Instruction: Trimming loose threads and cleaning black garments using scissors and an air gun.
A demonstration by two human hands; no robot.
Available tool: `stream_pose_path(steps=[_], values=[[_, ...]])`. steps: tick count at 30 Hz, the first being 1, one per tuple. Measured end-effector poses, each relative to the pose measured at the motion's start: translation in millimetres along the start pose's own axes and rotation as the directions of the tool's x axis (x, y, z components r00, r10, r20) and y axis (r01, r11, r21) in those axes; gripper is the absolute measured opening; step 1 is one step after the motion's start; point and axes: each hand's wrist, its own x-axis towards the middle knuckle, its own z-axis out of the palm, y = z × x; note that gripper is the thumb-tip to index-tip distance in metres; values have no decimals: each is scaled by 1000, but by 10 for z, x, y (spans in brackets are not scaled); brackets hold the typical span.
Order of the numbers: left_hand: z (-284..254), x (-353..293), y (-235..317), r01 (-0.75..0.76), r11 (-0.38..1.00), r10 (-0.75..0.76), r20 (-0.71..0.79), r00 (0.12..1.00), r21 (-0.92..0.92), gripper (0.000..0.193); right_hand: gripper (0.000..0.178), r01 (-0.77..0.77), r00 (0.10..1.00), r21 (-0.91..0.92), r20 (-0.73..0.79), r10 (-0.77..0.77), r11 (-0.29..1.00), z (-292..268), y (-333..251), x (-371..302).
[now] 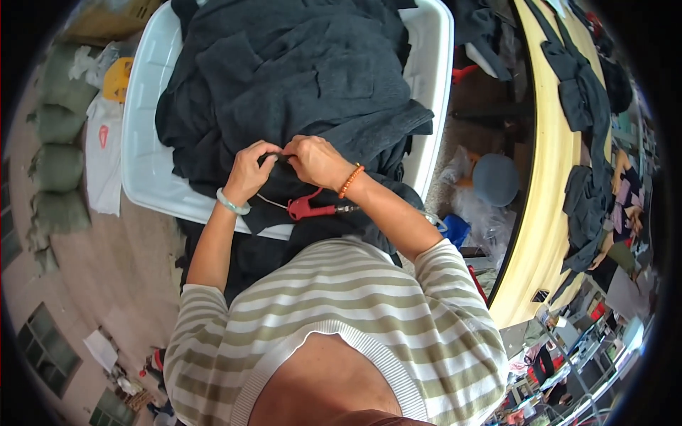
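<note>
Black cloth garments [284, 78] lie heaped in a large white plastic tub [145, 142] before me. Over the near side of the heap, my left hand [250, 170] pinches a bit of black cloth between thumb and fingers. My right hand [317, 163] is closed on the same bit of cloth, close beside the left. Just below the hands, a red air blow gun [310, 208] with a metal hose fitting rests on the dark cloth. From its front a thin pale nozzle reaches toward my left wrist. Neither hand touches the gun's body.
A pale wooden table [529, 248] with black garments [584, 213] along it stands to the right. Between tub and table are a grey-blue round stool [495, 180] and clear plastic bags [486, 224]. Stuffed green sacks [60, 170] and a white sack [104, 160] line the left.
</note>
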Motion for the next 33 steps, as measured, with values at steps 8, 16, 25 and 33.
stream_pose_path(steps=[8, 16, 25, 33], values=[[202, 357, 356, -241, 853, 293, -43, 955, 464, 32, 23, -109, 991, -422, 30, 134, 900, -181, 109, -431], [663, 1490, 213, -330, 827, 306, 127, 943, 456, 23, 15, -168, 983, -336, 15, 183, 927, -288, 100, -516], [134, 1984, -73, 218, 933, -290, -242, 926, -286, 42, 13, -207, 977, -394, -121, 173, 895, -498, 166, -348], [279, 1368, 324, -281, 690, 396, -22, 918, 667, 24, 10, -170, 981, -356, -150, 123, 919, -659, 274, -204]])
